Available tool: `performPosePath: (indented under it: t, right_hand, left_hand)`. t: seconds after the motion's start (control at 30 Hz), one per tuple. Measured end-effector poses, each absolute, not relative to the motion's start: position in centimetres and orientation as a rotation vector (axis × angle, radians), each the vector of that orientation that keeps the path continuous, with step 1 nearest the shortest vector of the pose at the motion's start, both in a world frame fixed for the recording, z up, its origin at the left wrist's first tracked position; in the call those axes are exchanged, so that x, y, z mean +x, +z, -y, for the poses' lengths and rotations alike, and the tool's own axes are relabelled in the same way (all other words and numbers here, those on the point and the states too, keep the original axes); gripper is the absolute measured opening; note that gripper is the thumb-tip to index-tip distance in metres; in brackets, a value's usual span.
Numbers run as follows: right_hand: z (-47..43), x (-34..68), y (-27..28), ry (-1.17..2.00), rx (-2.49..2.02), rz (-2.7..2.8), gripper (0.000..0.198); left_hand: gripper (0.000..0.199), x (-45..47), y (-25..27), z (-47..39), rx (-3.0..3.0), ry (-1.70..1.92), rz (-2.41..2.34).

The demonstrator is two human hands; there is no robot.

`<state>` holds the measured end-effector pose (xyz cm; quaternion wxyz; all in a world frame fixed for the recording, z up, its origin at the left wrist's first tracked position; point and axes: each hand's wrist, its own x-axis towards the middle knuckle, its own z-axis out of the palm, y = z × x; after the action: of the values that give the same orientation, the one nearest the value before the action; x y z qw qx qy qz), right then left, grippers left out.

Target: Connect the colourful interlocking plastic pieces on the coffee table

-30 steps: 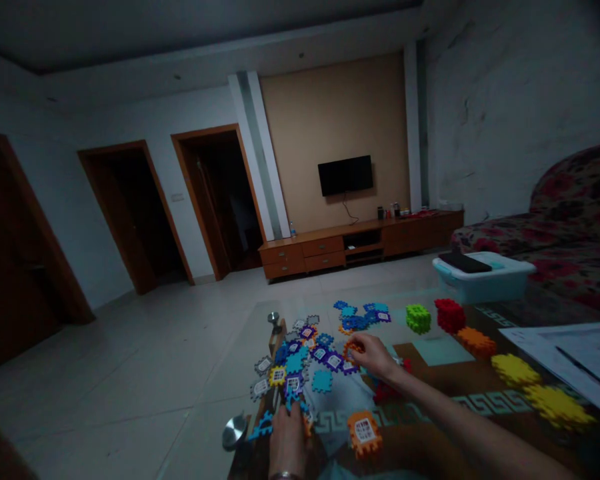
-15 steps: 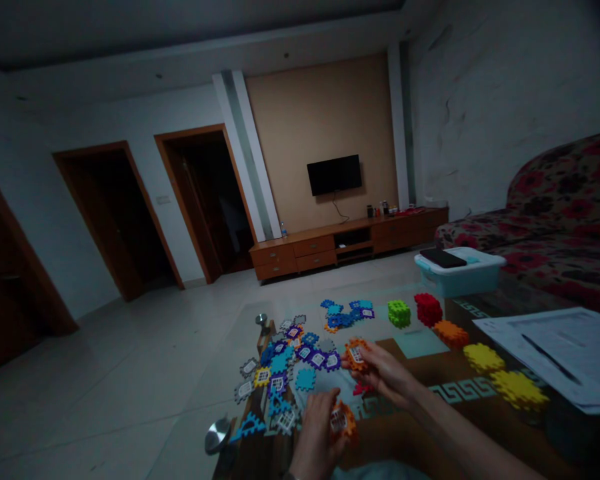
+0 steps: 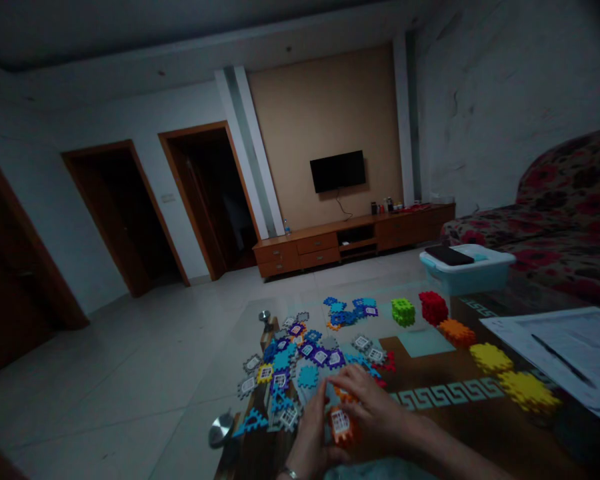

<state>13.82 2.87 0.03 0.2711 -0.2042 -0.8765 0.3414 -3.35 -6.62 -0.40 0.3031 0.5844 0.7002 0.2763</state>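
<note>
At the near side of the glass table, my left hand (image 3: 311,430) is closed on an orange interlocking puzzle tile (image 3: 341,423) with a white window insert; other orange pieces seem to sit behind it. My right hand (image 3: 373,405) is bent over the top, its fingers closed on another orange tile (image 3: 344,395), mostly covered by the fingers. The two hands almost touch. Just beyond them lie a light blue tile (image 3: 308,377), purple window tiles (image 3: 321,357) and grey window tiles (image 3: 363,343). Red pieces (image 3: 390,361) lie partly behind the right hand.
Further off stand green (image 3: 403,312), red (image 3: 433,308), orange (image 3: 457,332) and yellow (image 3: 491,358) tile stacks. Papers with a pen (image 3: 563,360) lie at the right. A lidded plastic box (image 3: 467,273) bears a dark phone-like slab. More tiles spread along the table's left edge.
My right hand has come down and left with its orange tile, to meet the pieces in my left hand. Grey window tiles behind it now show. The view has shifted slightly.
</note>
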Motion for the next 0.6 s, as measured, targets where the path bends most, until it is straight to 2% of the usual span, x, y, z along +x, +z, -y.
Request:
performPosePath:
  t: [0.17, 0.27, 0.37, 0.5, 0.6]
  right_hand:
    - [-1.6, 12.4, -1.1, 0.641, -0.678, 2.582, 0.041]
    - [-1.5, 11.8, -1.3, 0.602, -0.685, 2.621, 0.036]
    - [-1.9, 12.1, -1.0, 0.749, -0.618, 2.563, 0.039]
    - [-3.9, 13.8, -0.9, 1.005, -0.596, 2.412, 0.047]
    - [-5.9, 15.1, -1.3, 1.217, -0.611, 2.419, 0.062]
  left_hand:
    - [0.118, -5.5, 0.1, 7.2, 1.503, 0.67, -1.858]
    - [0.116, -5.4, 0.9, 7.3, 1.528, 0.522, -1.918]
    - [0.114, -4.4, 1.7, 7.2, 1.54, 0.381, -1.991]
    - [0.111, -3.5, 1.5, 7.0, 1.549, 0.374, -2.029]
    - [0.092, -3.7, 0.5, 7.0, 1.612, 0.48, -1.988]
